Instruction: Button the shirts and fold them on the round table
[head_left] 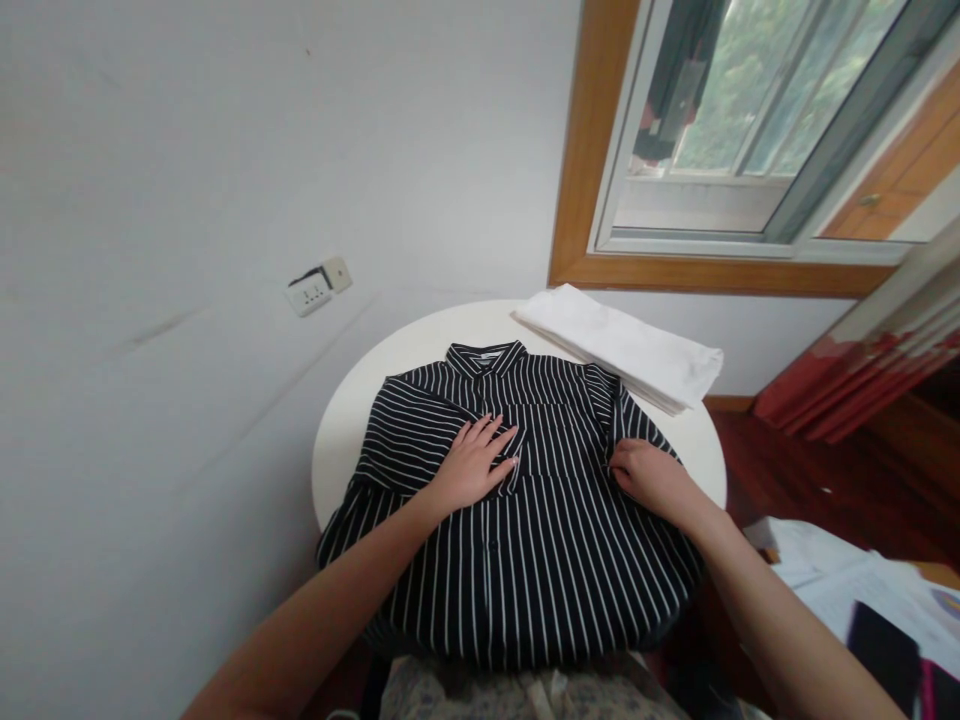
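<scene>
On the striped button-up shirt (555, 530), the left hand (471, 468) lies flat, fingers spread; the right hand (646, 472) curls its fingers at a sleeve (636, 418), grip unclear.

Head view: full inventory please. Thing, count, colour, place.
Striped shirt: 1, black with white stripes, spread on the table, its lower part at the near edge
Round table: 1, white, under the shirt
Folded cloth: 1, white, far right of the table
Socket plate: 1, white, on the wall
Smaller plate: 1, beige, beside the socket plate
Wall: white, behind the table
Window: 1, pale frame, wood surround, upper right
Curtain: red and pale, right
Floor: dark red, right
Papers: several, mostly white, lower right
Flat object: 1, dark, on the papers
Left hand: 1, flat on the shirt
Right hand: 1, fingers curled at a sleeve
</scene>
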